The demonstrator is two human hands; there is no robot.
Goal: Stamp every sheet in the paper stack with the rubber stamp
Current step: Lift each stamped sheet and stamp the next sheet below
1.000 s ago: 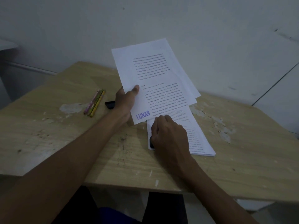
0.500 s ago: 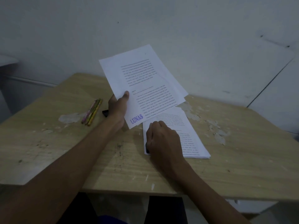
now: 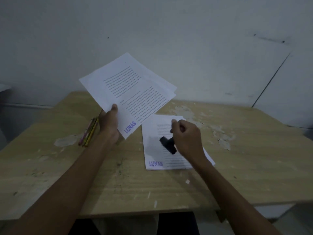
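Far left on the worn wooden table (image 3: 50, 167): a few coloured pencils (image 3: 89, 134) lay side by side, next to a pale patch of peeled surface. Just right of them, the left hand (image 3: 109, 126) held a small sheaf of printed sheets (image 3: 128, 92) raised off the table and tilted, thumb on top near the lower edge, fingers hidden beneath. The top sheet carried a purple "LUNAS" mark (image 3: 130, 127) at its near corner. Right of that, the paper stack (image 3: 152, 150) lay flat on the table, its top sheet also stamped "LUNAS" at the lower left corner. The right hand (image 3: 186, 134) hovered over the stack, fingers curled round the handle of the black rubber stamp (image 3: 167, 144), which was lifted clear of the paper and tilted. Grey wall (image 3: 169, 31) behind.
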